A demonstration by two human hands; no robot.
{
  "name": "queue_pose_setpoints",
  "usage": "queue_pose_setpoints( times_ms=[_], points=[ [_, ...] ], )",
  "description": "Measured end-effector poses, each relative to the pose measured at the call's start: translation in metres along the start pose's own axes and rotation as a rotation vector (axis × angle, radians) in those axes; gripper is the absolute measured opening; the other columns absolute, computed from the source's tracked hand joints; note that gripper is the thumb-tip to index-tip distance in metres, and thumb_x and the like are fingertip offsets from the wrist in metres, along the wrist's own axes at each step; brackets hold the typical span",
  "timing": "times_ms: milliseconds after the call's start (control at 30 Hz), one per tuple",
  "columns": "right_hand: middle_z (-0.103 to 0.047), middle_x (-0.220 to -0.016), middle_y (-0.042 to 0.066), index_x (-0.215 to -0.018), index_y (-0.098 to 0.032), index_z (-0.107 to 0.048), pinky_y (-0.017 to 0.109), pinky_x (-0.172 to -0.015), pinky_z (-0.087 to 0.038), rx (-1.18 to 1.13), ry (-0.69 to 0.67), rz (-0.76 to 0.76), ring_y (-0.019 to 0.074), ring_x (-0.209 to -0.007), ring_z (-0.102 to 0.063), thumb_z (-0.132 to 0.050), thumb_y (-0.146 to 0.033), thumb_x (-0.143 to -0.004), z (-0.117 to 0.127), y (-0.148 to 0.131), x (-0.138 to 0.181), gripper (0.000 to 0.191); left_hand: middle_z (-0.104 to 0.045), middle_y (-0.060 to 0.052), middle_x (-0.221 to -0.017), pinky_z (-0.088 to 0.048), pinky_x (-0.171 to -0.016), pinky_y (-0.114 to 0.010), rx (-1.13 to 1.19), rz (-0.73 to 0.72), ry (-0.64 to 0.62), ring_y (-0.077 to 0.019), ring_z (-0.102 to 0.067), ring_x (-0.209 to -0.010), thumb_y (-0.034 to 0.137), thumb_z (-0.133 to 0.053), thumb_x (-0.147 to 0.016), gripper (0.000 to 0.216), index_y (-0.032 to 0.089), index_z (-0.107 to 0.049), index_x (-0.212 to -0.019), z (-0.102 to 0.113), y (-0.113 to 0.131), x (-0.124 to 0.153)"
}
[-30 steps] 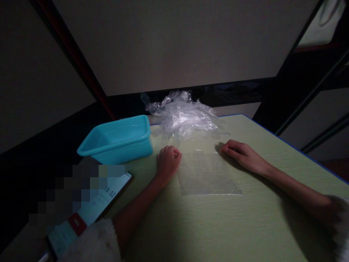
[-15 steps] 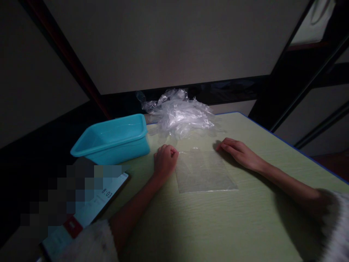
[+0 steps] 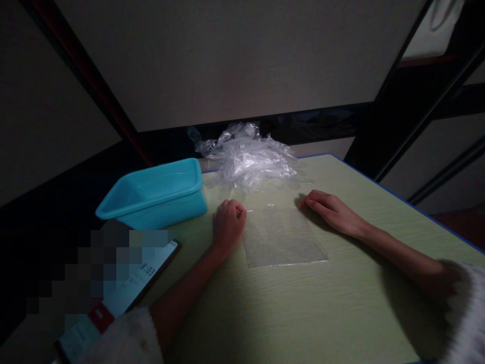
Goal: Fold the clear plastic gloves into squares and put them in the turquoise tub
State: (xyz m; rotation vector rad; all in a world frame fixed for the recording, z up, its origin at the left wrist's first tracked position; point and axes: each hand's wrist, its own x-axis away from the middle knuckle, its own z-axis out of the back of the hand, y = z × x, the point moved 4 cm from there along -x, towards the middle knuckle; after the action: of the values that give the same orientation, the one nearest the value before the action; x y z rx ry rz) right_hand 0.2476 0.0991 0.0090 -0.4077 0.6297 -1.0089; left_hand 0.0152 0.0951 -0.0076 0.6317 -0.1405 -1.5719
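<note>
Dim panelled wall [image 3: 235, 60], green blue-edged table [image 3: 288, 313], hands [image 3: 229, 222] beside flat clear plastic [image 3: 284, 241]

"8:03" on phone screen [image 3: 129, 289]

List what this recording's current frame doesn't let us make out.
All in the head view:
Left hand: curled fingers hide whether it grips the clear plastic sheet.
Right hand: its own fingers hide any grip on the sheet.
Blue bin: near wall hides its lower inside.
Phone: partly pixelated, partly under the left sleeve.
Plastic pile: overlapping layers hide the count.
Right sleeve: cut off by the right edge.
</note>
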Motion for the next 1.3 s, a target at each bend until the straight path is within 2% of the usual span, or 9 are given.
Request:
queue_pose_setpoints(
  times_ms=[100, 200, 300, 367, 533, 667, 800, 1000, 1300],
  points=[
    [-0.056, -0.079, 0.008, -0.078, -0.018, -0.056, 0.039, -0.07, -0.043, 0.046, 0.07, 0.038, 0.0232, -0.075, -0.055, -0.04, -0.029, -0.084, 0.004, -0.008, 0.004, 0.021, -0.053, -0.006, -0.089, -0.042, -0.079, -0.034, 0.022, -0.078, 0.041, -0.0218, -0.051, -0.089, 0.007, -0.051, -0.077, 0.011, 0.017, -0.051, -0.084, 0.006, 0.009, 0.007],
    [-0.058, -0.085, 0.01, -0.088, -0.017, -0.055, 0.043, -0.074, -0.045, 0.122, 0.104, 0.192, 0.0253, -0.082, -0.055, -0.04, -0.026, -0.084, 0.003, -0.03, 0.012, 0.018, -0.054, -0.004, -0.092, -0.042, -0.083, -0.034, 0.054, -0.227, 0.013, -0.0201, -0.051, -0.093, 0.006, -0.053, -0.075, 0.016, 0.019, -0.052, -0.084, 0.011, 0.029, 0.023],
    [-0.059, -0.103, 0.014, -0.109, -0.014, -0.049, 0.045, -0.081, -0.047, 0.167, 0.013, 0.285, 0.0259, -0.095, -0.056, -0.037, -0.022, -0.088, -0.01, -0.051, 0.022, 0.025, -0.056, -0.006, -0.094, -0.044, -0.083, -0.036, 0.047, -0.483, -0.11, -0.0218, -0.051, -0.093, 0.009, -0.052, -0.078, 0.012, 0.017, -0.054, -0.087, 0.01, 0.053, 0.043],
    [-0.053, -0.122, 0.017, -0.124, -0.013, -0.039, 0.048, -0.09, -0.044, 0.189, -0.06, 0.318, 0.0266, -0.111, -0.051, -0.038, -0.023, -0.09, -0.021, -0.059, 0.028, 0.035, -0.057, -0.009, -0.103, -0.044, -0.086, -0.039, 0.002, -0.568, -0.189, -0.0242, -0.051, -0.099, 0.016, -0.051, -0.082, 0.014, 0.014, -0.055, -0.096, 0.006, 0.061, 0.053],
    [-0.036, -0.141, 0.019, -0.139, -0.012, -0.022, 0.052, -0.104, -0.031, 0.241, -0.2, 0.362, 0.026, -0.13, -0.033, -0.035, -0.029, -0.093, -0.045, -0.057, 0.036, 0.051, -0.047, -0.016, -0.13, -0.034, -0.102, -0.04, -0.059, -0.59, -0.314, -0.0257, -0.041, -0.122, 0.03, -0.05, -0.086, 0.043, 0.009, -0.043, -0.123, -0.005, 0.055, 0.058],
    [-0.029, -0.144, 0.018, -0.141, -0.009, -0.019, 0.051, -0.106, -0.028, 0.329, -0.258, 0.324, 0.0249, -0.133, -0.026, -0.031, -0.036, -0.094, -0.049, -0.048, 0.037, 0.056, -0.034, -0.018, -0.141, -0.025, -0.108, -0.04, -0.108, -0.621, -0.351, -0.0253, -0.028, -0.132, 0.037, -0.042, -0.09, 0.055, 0.004, -0.032, -0.133, -0.008, 0.048, 0.059],
    [-0.025, -0.145, 0.017, -0.141, -0.006, -0.021, 0.05, -0.107, -0.024, 0.404, -0.307, 0.318, 0.0243, -0.134, -0.021, -0.026, -0.041, -0.095, -0.05, -0.045, 0.038, 0.058, -0.028, -0.017, -0.145, -0.022, -0.109, -0.041, -0.153, -0.61, -0.381, -0.0251, -0.022, -0.134, 0.042, -0.038, -0.09, 0.059, 0.004, -0.03, -0.135, -0.008, 0.046, 0.061],
    [-0.022, -0.145, 0.017, -0.141, -0.005, -0.02, 0.05, -0.107, -0.024, 0.437, -0.329, 0.343, 0.0245, -0.134, -0.018, -0.022, -0.044, -0.095, -0.05, -0.043, 0.039, 0.06, -0.025, -0.016, -0.145, -0.02, -0.109, -0.041, -0.182, -0.607, -0.393, -0.0244, -0.021, -0.135, 0.05, -0.043, -0.086, 0.069, 0.003, -0.031, -0.135, -0.008, 0.047, 0.061],
    [-0.02, -0.145, 0.018, -0.141, -0.005, -0.019, 0.05, -0.108, -0.022, 0.465, -0.347, 0.384, 0.027, -0.134, -0.016, -0.028, -0.053, -0.091, -0.047, -0.043, 0.041, 0.071, -0.025, -0.019, -0.145, -0.022, -0.109, -0.041, -0.191, -0.572, -0.365, -0.0278, -0.021, -0.135, 0.064, -0.045, -0.079, 0.086, 0.001, -0.031, -0.135, -0.009, 0.045, 0.06]
  ],
)
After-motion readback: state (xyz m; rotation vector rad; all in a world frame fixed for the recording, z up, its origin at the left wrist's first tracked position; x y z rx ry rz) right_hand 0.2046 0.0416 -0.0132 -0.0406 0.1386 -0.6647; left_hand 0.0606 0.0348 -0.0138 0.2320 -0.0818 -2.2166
